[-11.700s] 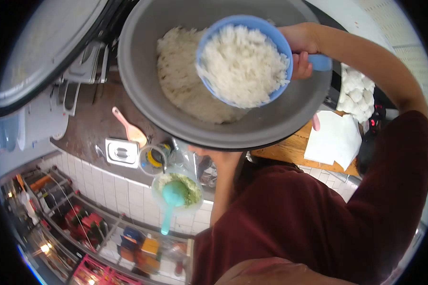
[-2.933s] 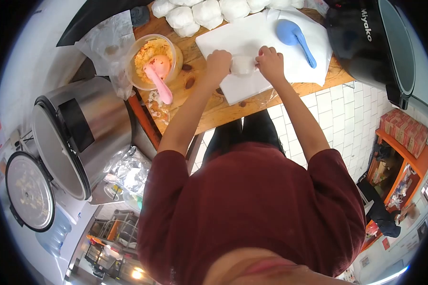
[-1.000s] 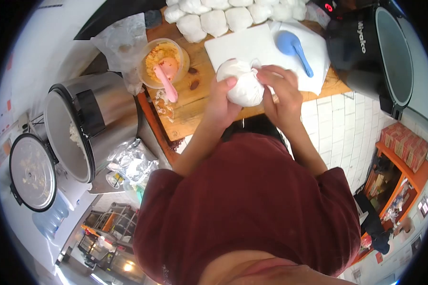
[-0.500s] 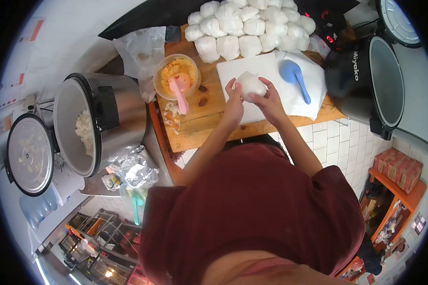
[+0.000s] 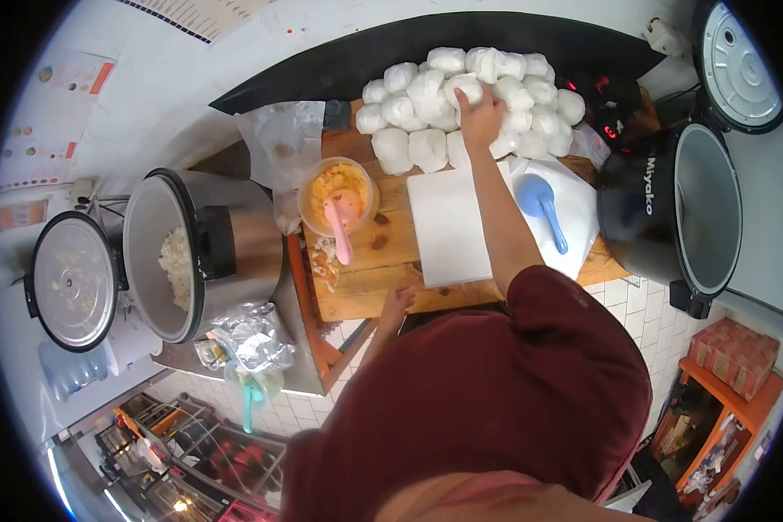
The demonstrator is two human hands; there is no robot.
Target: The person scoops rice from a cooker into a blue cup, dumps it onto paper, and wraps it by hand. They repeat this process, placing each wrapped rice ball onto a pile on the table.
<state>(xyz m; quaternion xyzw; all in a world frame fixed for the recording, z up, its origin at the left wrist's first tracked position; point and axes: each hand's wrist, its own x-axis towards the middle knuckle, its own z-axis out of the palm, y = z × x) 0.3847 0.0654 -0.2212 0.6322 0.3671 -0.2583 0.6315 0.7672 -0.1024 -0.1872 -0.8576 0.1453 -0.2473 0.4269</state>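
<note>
Head view. Right hand is at the pile of white bundles at the back of the wooden table, touching one wrapped bundle on top of its neighbours. Thumb and forefinger look apart, set against the bundle; cannot tell whether they clamp it or only rest on it. Left hand is at the table's near edge, fingers loosely bent, nothing visible in them; spacing between fingers too small to tell.

Handling (judgement): bundle probably soft and yielding, moderately light, likely rice in thin wrapping. Hard pinching might dent it or tear the wrap; the surface may slide a little. Best hold: broad, around the sides, thumb opposite fingers, wrap kept closed.

Nearby: white paper in front of the pile; blue ladle on the sheets at the right; tub of orange-yellow food with pink spoon at the left.

Change against the frame half a second ago: there, both hands hold a bundle above the paper. Now the hands are well apart, right one reaching the pile, left one lower. Ladle and spoon keep their places.
</note>
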